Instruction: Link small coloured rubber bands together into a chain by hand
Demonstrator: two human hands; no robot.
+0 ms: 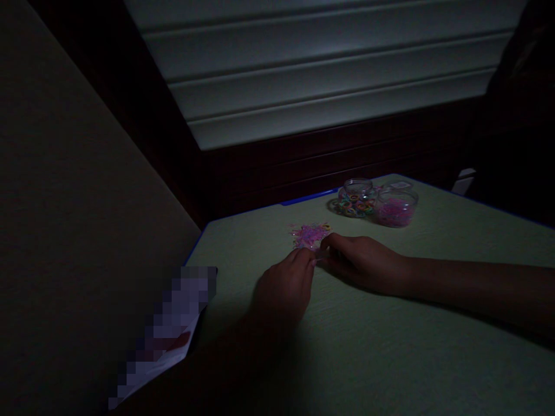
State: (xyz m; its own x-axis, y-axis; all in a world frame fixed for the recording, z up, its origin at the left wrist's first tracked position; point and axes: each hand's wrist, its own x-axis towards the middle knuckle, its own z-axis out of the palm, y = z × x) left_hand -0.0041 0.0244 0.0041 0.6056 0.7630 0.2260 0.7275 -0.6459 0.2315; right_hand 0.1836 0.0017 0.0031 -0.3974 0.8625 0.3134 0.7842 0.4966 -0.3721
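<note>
We see the left hand (pixel 281 289) and right hand (pixel 359 263) pinched together on an unclear small item (pixel 318 258), just below a pile of pink rubber bands (pixel 310 236) on the tabletop (pixel 433 346)

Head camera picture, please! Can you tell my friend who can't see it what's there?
A left hand and a right hand meet at the fingertips beside a small pile of pink and purple rubber bands on a pale green table. Behind them stand a clear jar of multicoloured bands and a clear jar of pink bands.
</note>
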